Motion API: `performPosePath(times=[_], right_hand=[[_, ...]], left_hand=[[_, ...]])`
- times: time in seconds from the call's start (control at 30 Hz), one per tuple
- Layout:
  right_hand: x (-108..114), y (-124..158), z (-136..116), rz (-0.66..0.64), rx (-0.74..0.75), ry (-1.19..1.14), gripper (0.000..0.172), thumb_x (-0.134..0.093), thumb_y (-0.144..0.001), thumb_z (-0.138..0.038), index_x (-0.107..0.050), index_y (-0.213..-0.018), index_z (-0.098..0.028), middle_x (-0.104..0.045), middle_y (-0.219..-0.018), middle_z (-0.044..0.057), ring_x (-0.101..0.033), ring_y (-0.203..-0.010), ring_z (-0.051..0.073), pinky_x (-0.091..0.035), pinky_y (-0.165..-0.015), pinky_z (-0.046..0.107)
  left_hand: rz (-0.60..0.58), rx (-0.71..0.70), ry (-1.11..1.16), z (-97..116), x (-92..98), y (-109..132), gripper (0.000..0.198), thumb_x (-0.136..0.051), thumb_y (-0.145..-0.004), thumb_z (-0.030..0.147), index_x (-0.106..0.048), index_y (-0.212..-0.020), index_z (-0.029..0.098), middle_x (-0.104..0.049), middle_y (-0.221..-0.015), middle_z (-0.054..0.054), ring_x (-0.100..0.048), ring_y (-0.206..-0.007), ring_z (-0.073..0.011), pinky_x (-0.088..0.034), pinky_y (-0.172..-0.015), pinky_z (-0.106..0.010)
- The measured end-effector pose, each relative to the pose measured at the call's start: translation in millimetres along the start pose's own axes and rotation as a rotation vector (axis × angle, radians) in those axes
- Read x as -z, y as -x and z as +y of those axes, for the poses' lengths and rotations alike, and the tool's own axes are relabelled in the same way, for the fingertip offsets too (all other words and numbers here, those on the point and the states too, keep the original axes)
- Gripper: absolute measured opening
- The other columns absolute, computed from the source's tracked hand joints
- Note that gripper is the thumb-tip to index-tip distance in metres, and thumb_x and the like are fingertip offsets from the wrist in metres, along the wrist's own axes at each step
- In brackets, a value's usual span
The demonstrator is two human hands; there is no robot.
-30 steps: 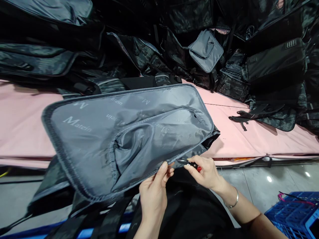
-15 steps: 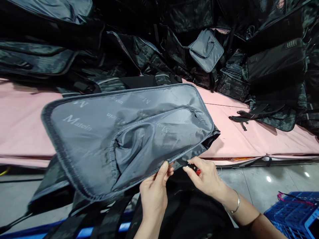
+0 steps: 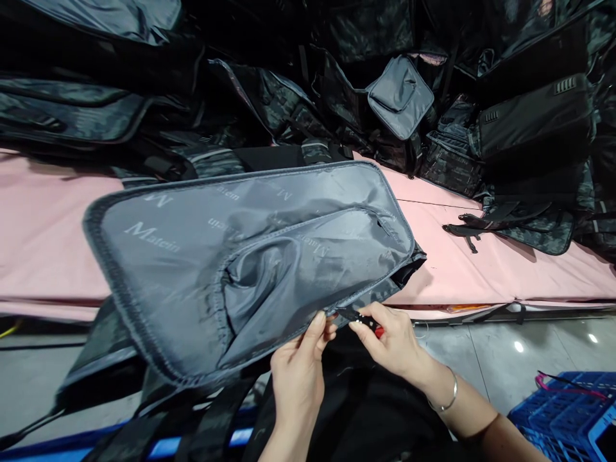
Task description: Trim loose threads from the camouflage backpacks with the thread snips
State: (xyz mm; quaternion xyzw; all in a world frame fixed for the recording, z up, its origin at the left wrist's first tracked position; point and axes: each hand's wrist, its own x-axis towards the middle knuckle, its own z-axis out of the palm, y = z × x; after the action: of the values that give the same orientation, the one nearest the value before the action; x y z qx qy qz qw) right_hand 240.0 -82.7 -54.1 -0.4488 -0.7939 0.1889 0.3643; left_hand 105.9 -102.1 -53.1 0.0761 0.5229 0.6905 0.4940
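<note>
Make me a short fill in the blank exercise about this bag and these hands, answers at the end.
The shiny grey fabric panel is printed with the word ____.
The bare left hand pinches the panel's edge; the small black-and-red tool is in the person's ____ hand.
The lattice-sided plastic crate at lower right is coloured ____.
Answers: Matein; right; blue

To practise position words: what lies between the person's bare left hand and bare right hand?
The head view shows the dark tip of the small black and red tool that the right hand holds, near the grey fabric panel.
</note>
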Motion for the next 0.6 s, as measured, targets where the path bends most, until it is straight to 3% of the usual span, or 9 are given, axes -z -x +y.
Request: performPosePath(times=[0.27,0.43,0.6], right_hand=[[-10.5,0.1,1.8,0.081,0.047,-0.041,0.022,-0.048,-0.090,-0.034,-0.061,-0.087,-0.017,-0.065,-0.068,0.002,-0.059,-0.057,0.012,-0.044,-0.055,0.022],[-0.1,-2.4,6.4,0.097,0.132,-0.143,0.020,-0.052,-0.089,-0.035,-0.063,-0.087,-0.018,-0.064,-0.063,0.001,-0.057,-0.053,0.011,-0.045,-0.052,0.022],[17.4,-11.3,22.2,0.153,0.148,-0.087,0.023,-0.054,-0.089,-0.034,-0.064,-0.101,-0.018,-0.063,-0.084,0.008,-0.060,-0.075,0.016,-0.051,-0.066,0.028]], left_hand=[[-0.002,0.029,-0.010,2.2,-1.4,2.6,0.031,-0.085,-0.043,0.031,-0.068,-0.058,0.010,-0.066,-0.063,-0.005,-0.056,-0.058,-0.0116,-0.048,-0.052,-0.022],[-0.028,0.015,-0.017,1.8,3.5,-1.1,0.032,-0.084,-0.047,0.033,-0.067,-0.062,0.011,-0.067,-0.065,-0.006,-0.061,-0.059,-0.0144,-0.051,-0.054,-0.024],[0.085,-0.063,-0.011,2.7,4.7,0.4,0.032,-0.080,-0.054,0.038,-0.064,-0.065,0.012,-0.068,-0.066,-0.005,-0.067,-0.067,-0.0209,-0.056,-0.067,-0.032]])
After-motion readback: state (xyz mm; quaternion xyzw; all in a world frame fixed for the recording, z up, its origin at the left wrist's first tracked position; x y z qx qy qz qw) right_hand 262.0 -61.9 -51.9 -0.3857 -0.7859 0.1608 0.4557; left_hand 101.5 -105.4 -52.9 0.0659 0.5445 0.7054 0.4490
